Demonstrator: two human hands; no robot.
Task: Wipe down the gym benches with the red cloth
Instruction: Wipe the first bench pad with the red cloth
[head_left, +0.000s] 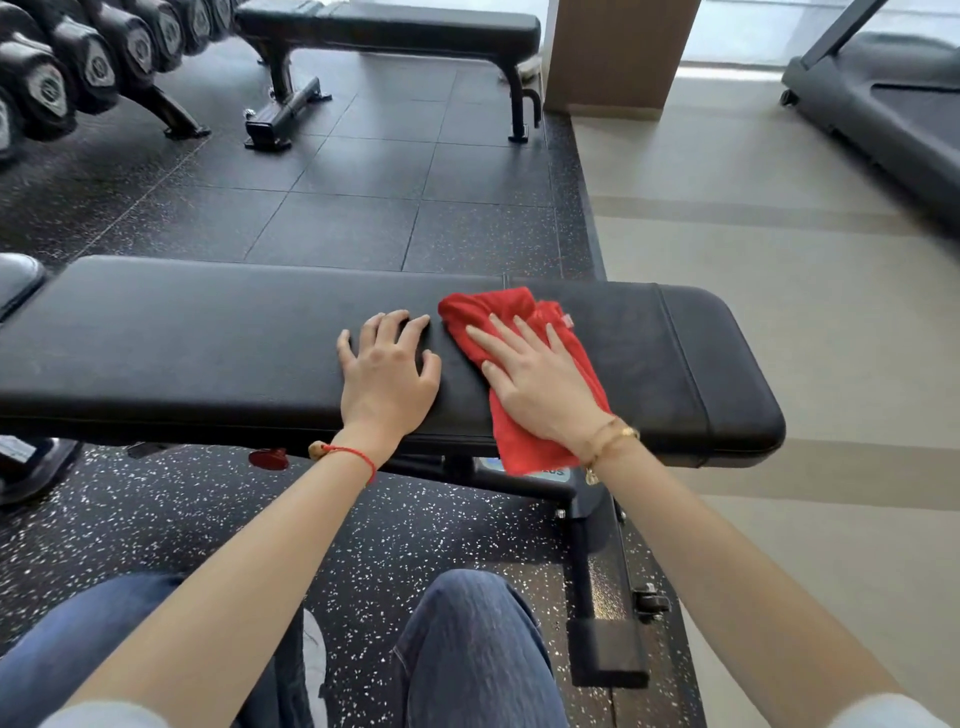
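— Red terry, that cloth (524, 364); how does it lie?

— From the head camera, the red cloth is spread on the black padded worktop (260, 343) of the near bench, toward its right end. Its long axis runs from the far edge of the pad, upper left, down to the near edge, lower right, and its near end hangs over the front edge of the pad.

— And the hands?

— The right hand (535, 379) lies palm down flat on the cloth, fingers (491, 340) straight and spread apart, pointing away and a little left, pressing the fabric to the pad. A gold bracelet (610, 441) sits on that wrist. The left hand (389, 369) rests palm down on bare pad just beside the cloth's left edge, its fingers apart and bent at the knuckles, the tips on the leather, holding nothing. A red string bracelet (348, 454) circles that wrist. Both forearms reach forward from the bottom of the frame, over knees in blue jeans.

— Count things for me.

— One red cloth, two hands. Two benches in full: the near one, running left to right across the frame, and a second bench (389, 26) well apart at the top, also lengthwise left to right. A row of dumbbells (93, 57) stands on a rack upper left; a treadmill (883, 104) sits upper right on the pale floor.
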